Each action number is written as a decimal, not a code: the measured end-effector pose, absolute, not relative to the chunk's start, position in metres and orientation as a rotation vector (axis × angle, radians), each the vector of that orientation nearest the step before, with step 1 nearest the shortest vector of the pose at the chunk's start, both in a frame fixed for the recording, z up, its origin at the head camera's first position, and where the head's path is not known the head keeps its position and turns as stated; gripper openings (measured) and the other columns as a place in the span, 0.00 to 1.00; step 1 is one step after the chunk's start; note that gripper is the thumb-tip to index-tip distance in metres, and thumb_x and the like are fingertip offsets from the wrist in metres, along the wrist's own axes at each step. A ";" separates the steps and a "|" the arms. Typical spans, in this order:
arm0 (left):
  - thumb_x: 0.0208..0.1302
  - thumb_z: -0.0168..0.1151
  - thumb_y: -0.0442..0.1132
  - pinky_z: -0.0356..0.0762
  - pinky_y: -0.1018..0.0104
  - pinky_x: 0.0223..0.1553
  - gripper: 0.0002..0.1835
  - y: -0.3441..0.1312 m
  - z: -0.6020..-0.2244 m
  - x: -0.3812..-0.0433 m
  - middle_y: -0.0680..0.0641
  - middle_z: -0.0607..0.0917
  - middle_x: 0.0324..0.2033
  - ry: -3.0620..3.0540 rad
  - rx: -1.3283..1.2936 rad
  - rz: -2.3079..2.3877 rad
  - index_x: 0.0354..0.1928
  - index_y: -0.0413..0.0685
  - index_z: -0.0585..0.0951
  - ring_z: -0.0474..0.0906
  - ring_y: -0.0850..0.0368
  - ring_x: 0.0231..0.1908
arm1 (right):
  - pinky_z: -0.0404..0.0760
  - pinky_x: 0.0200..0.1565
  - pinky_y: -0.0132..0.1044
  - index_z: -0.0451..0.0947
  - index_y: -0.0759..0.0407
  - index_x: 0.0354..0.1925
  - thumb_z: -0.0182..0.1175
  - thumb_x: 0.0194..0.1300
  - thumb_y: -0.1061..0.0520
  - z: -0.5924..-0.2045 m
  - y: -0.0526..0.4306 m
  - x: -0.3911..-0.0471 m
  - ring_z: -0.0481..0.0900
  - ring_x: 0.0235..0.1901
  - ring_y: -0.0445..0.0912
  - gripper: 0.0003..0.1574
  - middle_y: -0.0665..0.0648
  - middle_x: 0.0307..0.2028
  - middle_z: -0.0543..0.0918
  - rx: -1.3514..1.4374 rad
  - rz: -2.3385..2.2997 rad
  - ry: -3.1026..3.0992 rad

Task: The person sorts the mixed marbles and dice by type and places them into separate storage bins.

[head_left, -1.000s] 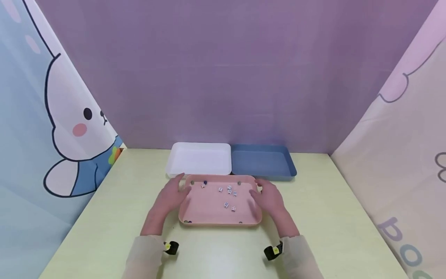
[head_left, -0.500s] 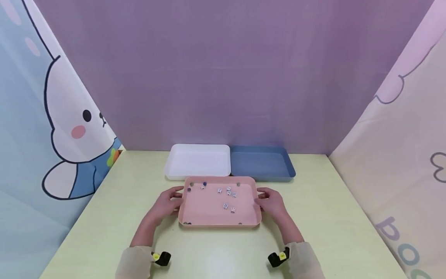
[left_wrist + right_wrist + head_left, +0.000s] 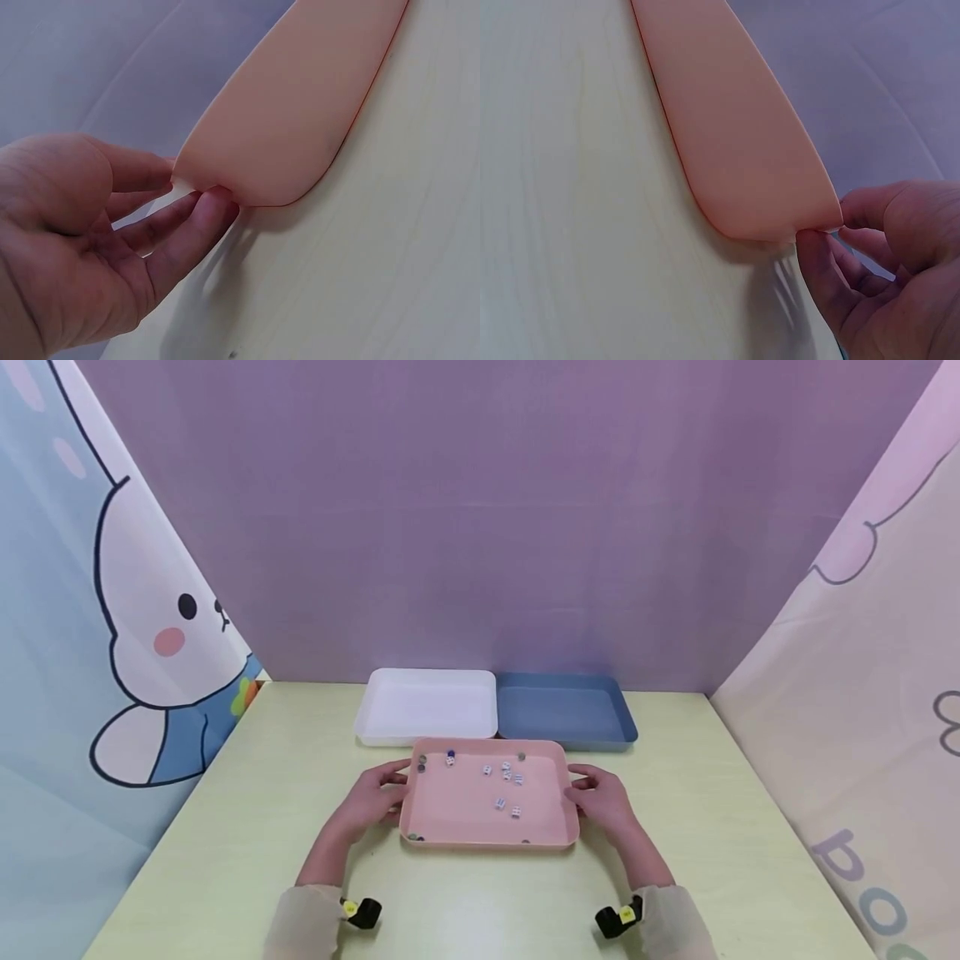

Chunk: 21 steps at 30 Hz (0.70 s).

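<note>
A shallow pink tray lies in the middle of the table, holding several white dice and a few small, dark, round pieces too tiny to identify. My left hand grips its left end, and my right hand grips the right end. In the left wrist view, the left thumb and fingers curl at the end of the pink tray. The right wrist view has the right fingers pinching the opposite end. Most of the tray's inside is out of sight in both wrist views.
Directly behind the pink tray, a white tray and a blue tray stand side by side. A purple backdrop rises at the back of the pale table. Printed curtains hang at the sides.
Both hands came down from the rim's upper corners to the tray's ends and took hold. The pink tray then shifted slightly right, and some dark pieces inside moved.
</note>
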<state>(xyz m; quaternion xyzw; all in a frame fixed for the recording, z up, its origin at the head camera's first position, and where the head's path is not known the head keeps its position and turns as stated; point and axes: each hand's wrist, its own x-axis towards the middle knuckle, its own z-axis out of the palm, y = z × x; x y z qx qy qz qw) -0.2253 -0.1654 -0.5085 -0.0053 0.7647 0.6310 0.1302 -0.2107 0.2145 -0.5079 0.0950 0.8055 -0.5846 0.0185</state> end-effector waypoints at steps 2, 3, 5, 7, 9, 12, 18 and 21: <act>0.67 0.53 0.27 0.84 0.56 0.31 0.28 -0.160 -0.508 -0.226 0.35 0.76 0.50 2.225 -0.005 1.836 0.69 0.43 0.68 0.82 0.47 0.34 | 0.84 0.30 0.42 0.75 0.68 0.59 0.62 0.59 0.70 -0.507 0.220 -0.209 0.83 0.28 0.50 0.28 0.65 0.38 0.81 0.291 -1.826 2.494; 0.67 0.53 0.27 0.84 0.56 0.30 0.27 -0.157 -0.509 -0.227 0.35 0.76 0.50 2.228 0.006 1.836 0.69 0.43 0.68 0.82 0.47 0.34 | 0.84 0.31 0.42 0.75 0.68 0.59 0.62 0.59 0.69 -0.506 0.222 -0.209 0.83 0.28 0.51 0.27 0.65 0.38 0.80 0.290 -1.830 2.493; 0.67 0.53 0.27 0.84 0.56 0.30 0.27 -0.152 -0.510 -0.228 0.35 0.76 0.50 2.219 0.024 1.845 0.69 0.42 0.68 0.82 0.47 0.34 | 0.84 0.30 0.41 0.75 0.67 0.59 0.62 0.59 0.69 -0.505 0.227 -0.208 0.82 0.28 0.50 0.27 0.65 0.38 0.80 0.299 -1.838 2.489; 0.67 0.52 0.27 0.84 0.56 0.30 0.28 -0.149 -0.510 -0.228 0.34 0.75 0.50 2.209 0.029 1.855 0.69 0.41 0.67 0.82 0.46 0.34 | 0.84 0.30 0.41 0.74 0.68 0.59 0.62 0.60 0.69 -0.505 0.230 -0.208 0.82 0.28 0.50 0.27 0.65 0.38 0.80 0.300 -1.834 2.487; 0.67 0.52 0.26 0.84 0.56 0.30 0.28 -0.146 -0.511 -0.229 0.34 0.75 0.50 2.201 0.025 1.865 0.69 0.41 0.67 0.82 0.46 0.35 | 0.84 0.30 0.40 0.74 0.67 0.59 0.62 0.60 0.69 -0.505 0.232 -0.208 0.82 0.28 0.50 0.27 0.65 0.38 0.80 0.300 -1.826 2.487; 0.67 0.52 0.26 0.84 0.55 0.30 0.28 -0.144 -0.510 -0.229 0.34 0.75 0.50 2.210 0.020 1.866 0.69 0.42 0.67 0.82 0.46 0.35 | 0.84 0.30 0.40 0.74 0.67 0.59 0.62 0.60 0.69 -0.504 0.232 -0.210 0.82 0.28 0.50 0.28 0.65 0.39 0.80 0.302 -1.825 2.483; 0.67 0.53 0.27 0.83 0.55 0.29 0.27 -0.146 -0.509 -0.228 0.34 0.75 0.49 2.224 -0.003 1.858 0.69 0.43 0.68 0.82 0.46 0.33 | 0.84 0.29 0.40 0.74 0.67 0.59 0.63 0.60 0.68 -0.502 0.229 -0.209 0.82 0.28 0.50 0.27 0.66 0.38 0.80 0.309 -1.806 2.487; 0.67 0.53 0.27 0.83 0.55 0.28 0.27 -0.148 -0.510 -0.226 0.34 0.76 0.48 2.235 -0.014 1.859 0.68 0.43 0.69 0.82 0.46 0.32 | 0.84 0.29 0.41 0.74 0.67 0.59 0.63 0.60 0.68 -0.503 0.228 -0.208 0.82 0.28 0.51 0.27 0.66 0.38 0.80 0.292 -1.792 2.494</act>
